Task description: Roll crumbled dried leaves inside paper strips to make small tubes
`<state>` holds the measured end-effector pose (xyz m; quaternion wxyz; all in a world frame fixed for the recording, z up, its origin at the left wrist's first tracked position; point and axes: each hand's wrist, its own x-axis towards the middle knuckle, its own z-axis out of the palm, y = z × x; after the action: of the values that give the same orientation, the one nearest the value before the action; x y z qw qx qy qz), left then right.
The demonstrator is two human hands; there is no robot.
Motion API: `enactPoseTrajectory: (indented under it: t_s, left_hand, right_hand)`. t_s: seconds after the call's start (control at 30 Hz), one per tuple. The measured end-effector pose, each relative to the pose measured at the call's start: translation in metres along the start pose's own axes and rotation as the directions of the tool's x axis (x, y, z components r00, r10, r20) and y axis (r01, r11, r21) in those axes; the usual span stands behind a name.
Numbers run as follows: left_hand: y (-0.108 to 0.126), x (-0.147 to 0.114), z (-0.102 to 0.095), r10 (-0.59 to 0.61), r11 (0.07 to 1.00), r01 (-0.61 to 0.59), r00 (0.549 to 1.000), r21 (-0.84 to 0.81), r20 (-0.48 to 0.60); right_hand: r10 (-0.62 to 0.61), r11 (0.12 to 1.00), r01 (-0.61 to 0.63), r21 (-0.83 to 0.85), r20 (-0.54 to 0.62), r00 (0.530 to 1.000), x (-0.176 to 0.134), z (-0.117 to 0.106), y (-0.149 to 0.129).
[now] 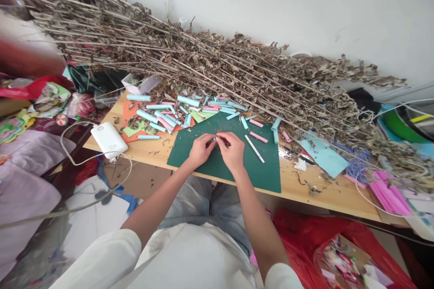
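My left hand [202, 146] and my right hand [231, 148] meet over the dark green cutting mat [259, 169]. Both sets of fingertips are pinched together on something small, mostly hidden; only a pale bluish speck shows between them. To the right on the mat lie a white paper tube [254, 148] and a pink paper tube [258, 137]. Behind my hands are several rolled blue paper tubes [188, 101], mixed with pink ones. Some of these rest on an orange sheet [130, 110] at the left.
A long heap of dried leafy stalks [203, 58] spans the back of the wooden table [152, 156]. A white power bank [109, 139] with a cable lies at the left edge. At the right are a light blue sheet [323, 153] and pink paper [389, 194]; below hangs a red bag [298, 235].
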<state>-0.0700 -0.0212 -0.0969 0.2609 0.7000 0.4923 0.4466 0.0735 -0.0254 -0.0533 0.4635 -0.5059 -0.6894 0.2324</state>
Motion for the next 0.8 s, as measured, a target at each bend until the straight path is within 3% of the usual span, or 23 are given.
enactPoseTrajectory:
  t_s: [0.27, 0.4, 0.53, 0.8]
  left_hand:
    - [-0.0015, 0.0003, 0.0011, -0.006, 1.0, 0.006, 1.0, -0.007, 0.004]
    - [0.0, 0.0004, 0.0004, -0.008, 1.0, 0.008, 1.0, 0.007, 0.015]
    - [0.0006, 0.0005, 0.0002, -0.007, 1.0, 0.007, 1.0, -0.004, 0.014]
    - [-0.0007, 0.0, 0.0012, -0.005, 1.0, 0.005, 1.0, 0.003, 0.008]
  right_hand:
    - [0.112, 0.985, -0.123, 0.121, 0.09, 0.99, 0.0016, 0.0003, 0.0055]
    - [0.169, 0.96, -0.182, 0.213, 0.081, 0.982, -0.0017, 0.0015, 0.0081]
    - [0.14, 0.974, -0.145, 0.172, 0.045, 0.989, -0.0021, 0.0022, 0.006]
    - [-0.011, 0.998, 0.011, -0.064, -0.002, 1.0, -0.0053, 0.0014, -0.0002]
